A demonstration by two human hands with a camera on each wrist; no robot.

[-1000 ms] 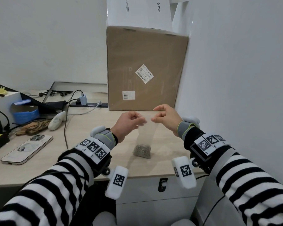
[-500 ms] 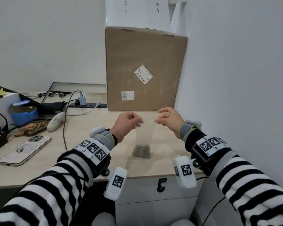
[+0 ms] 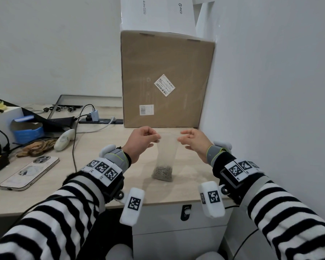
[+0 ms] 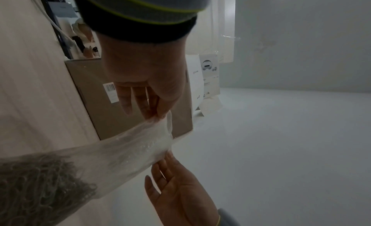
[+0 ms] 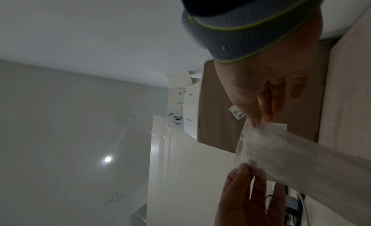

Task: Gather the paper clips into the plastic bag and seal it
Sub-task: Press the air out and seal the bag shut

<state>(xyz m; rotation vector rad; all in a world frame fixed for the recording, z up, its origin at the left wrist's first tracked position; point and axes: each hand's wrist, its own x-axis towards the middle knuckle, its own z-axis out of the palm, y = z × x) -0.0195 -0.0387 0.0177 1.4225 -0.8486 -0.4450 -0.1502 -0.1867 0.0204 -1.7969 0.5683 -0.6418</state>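
A clear plastic bag hangs upright over the desk, its bottom resting on the wood. A grey heap of paper clips fills the bottom of it. My left hand pinches the bag's top left corner between thumb and fingers. My right hand pinches the top right corner, its other fingers spread loosely. In the left wrist view the bag stretches from my left hand across to my right hand, with the paper clips at lower left. In the right wrist view my right hand nips the bag's rim.
A tall cardboard box stands right behind the bag with a white box on top. A white wall runs close on the right. To the left lie a phone, a cable, a power strip and a blue box.
My two hands were close together at the middle of the bag's top. They have moved apart along the top edge to its two corners. The bag has stayed in place.
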